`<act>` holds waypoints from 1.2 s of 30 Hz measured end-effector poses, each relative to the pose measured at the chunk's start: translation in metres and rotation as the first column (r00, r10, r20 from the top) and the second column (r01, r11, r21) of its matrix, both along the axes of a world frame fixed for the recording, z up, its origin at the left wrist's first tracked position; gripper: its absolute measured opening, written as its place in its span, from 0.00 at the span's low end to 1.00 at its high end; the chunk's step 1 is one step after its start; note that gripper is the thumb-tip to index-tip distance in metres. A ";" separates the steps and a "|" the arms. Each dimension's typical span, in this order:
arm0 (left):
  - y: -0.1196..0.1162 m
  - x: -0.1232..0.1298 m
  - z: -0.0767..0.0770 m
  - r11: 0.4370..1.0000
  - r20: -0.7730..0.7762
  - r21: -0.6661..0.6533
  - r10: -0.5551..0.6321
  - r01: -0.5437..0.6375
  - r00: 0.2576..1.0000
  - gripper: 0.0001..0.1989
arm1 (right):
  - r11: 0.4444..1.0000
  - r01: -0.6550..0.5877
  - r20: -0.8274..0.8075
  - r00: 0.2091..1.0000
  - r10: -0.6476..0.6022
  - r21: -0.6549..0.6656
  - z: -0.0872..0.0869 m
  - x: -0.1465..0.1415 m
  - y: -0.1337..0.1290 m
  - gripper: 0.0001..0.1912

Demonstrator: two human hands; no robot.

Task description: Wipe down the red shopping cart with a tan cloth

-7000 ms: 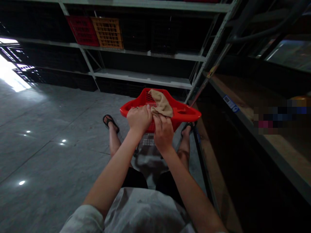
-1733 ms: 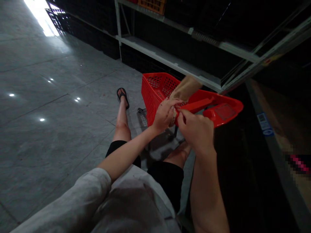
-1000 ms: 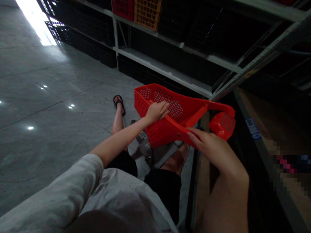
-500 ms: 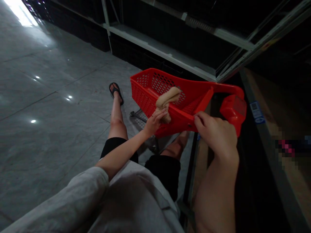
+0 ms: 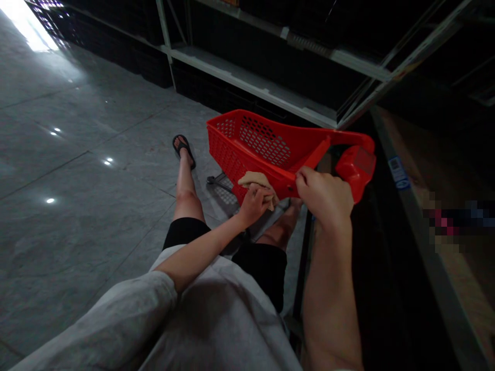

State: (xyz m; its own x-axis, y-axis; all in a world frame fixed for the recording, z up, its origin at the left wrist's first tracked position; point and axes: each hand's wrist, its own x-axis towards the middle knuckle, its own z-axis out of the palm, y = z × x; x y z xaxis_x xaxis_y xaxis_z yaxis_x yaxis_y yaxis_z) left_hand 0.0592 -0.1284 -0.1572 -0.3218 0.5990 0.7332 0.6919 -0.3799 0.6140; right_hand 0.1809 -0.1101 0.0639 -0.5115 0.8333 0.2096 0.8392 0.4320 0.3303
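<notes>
A red plastic mesh shopping trolley basket [image 5: 247, 144] stands on small wheels in front of me, tilted toward my legs. My left hand [image 5: 253, 206] presses a folded tan cloth [image 5: 255, 180] against the basket's near wall, with the fingers closed over it. My right hand [image 5: 323, 195] wraps the red rim beside the basket's moulded handle end [image 5: 356, 167]. Part of the cloth is hidden under my left fingers.
A grey tiled floor [image 5: 77, 154] spreads to the left, and my sandalled foot [image 5: 183, 149] rests on it. Behind the basket stands metal shelving [image 5: 247, 82] with dark crates. A low shelf edge with a blue label [image 5: 398, 172] runs close on the right.
The cloth has moved down from the basket's upper wall to its near lower edge with my left hand. My right hand has shifted left along the rim, and the basket has swung slightly.
</notes>
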 end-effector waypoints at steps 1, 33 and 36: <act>-0.003 -0.004 -0.012 1.000 0.027 -0.024 0.020 -0.019 0.999 0.06 | 1.000 0.001 -0.008 1.000 -0.001 -0.002 0.000 -0.002 0.001 0.21; 0.000 -0.013 0.081 0.988 -0.050 0.145 0.058 -0.050 0.997 0.18 | 0.985 -0.159 0.051 0.986 0.156 0.071 -0.008 -0.015 -0.028 0.18; -0.004 -0.026 0.096 0.986 -0.197 0.159 -0.017 0.049 0.980 0.20 | 0.965 -0.229 0.076 0.972 0.221 0.125 -0.010 -0.011 -0.035 0.16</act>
